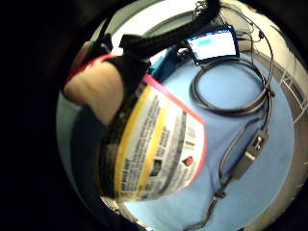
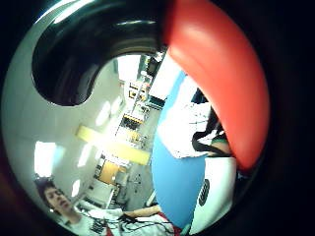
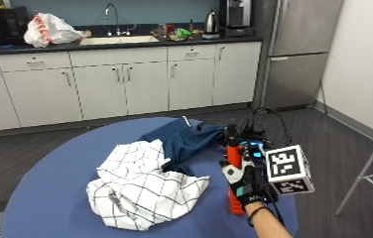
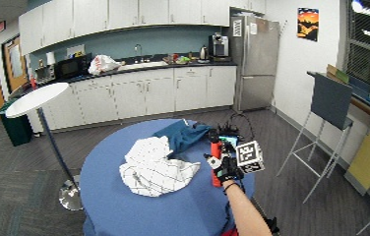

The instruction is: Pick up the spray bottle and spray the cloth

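Now: spray bottle upright | right hand fingers curled around it

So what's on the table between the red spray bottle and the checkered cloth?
Nothing: in the outside view only bare blue table lies between the spray bottle, which the gloved right hand holds, and the checkered cloth.

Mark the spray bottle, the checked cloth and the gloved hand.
spray bottle [image 3: 234, 154], outside view, orange body above the hand.
checked cloth [image 3: 140, 186], outside view, middle of the crumpled fabric.
right hand [image 3: 242, 184], outside view, back of glove.
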The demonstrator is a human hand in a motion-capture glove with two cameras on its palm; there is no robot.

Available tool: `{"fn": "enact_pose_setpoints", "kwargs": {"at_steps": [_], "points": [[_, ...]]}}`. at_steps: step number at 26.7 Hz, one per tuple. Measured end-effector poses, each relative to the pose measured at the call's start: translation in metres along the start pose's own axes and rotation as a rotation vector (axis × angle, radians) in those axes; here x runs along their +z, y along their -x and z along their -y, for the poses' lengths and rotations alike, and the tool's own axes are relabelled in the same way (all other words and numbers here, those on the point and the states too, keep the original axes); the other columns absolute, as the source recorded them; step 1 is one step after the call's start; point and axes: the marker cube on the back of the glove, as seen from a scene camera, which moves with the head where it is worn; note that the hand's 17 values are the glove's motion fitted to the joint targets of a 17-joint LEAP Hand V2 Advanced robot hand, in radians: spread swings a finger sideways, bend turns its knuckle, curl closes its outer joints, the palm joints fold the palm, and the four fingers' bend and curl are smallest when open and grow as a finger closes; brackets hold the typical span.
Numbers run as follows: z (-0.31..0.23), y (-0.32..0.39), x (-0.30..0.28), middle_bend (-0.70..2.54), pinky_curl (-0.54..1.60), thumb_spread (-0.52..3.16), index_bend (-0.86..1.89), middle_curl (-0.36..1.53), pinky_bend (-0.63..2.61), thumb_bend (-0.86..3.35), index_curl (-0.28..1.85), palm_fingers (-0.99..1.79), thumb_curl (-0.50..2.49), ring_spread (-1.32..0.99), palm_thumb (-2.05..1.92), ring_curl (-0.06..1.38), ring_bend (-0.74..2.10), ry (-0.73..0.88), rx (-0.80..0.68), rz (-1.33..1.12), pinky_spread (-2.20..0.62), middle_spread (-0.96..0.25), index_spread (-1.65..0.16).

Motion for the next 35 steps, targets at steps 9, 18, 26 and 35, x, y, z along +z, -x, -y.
{"fn": "enact_pose_setpoints", "kwargs": {"at_steps": [9, 18, 26, 35], "points": [[0.017, 0.064, -0.014, 0.54, 0.29, 0.85, 0.02, 0.44, 0.55, 0.12, 0.13, 0.83, 0.5, -0.07, 1.06, 0.38, 0.57, 0.328, -0.103, -0.067, 0.25, -0.11, -0.28], [0.056, 0.176, 0.008, 0.55, 0.31, 0.78, 0.05, 0.46, 0.58, 0.06, 0.12, 0.89, 0.55, -0.09, 1.06, 0.41, 0.61, 0.583, -0.104, -0.16, 0.23, -0.12, -0.28], [0.042, 0.174, 0.04, 0.55, 0.32, 0.75, 0.02, 0.47, 0.61, 0.01, 0.1, 0.94, 0.59, -0.09, 1.06, 0.42, 0.63, 0.735, -0.038, -0.234, 0.21, -0.11, -0.24], [0.039, 0.174, 0.05, 0.55, 0.33, 0.75, 0.03, 0.48, 0.63, -0.01, 0.09, 0.94, 0.63, -0.09, 1.06, 0.42, 0.64, 0.776, -0.053, -0.251, 0.19, -0.1, -0.22]]}}
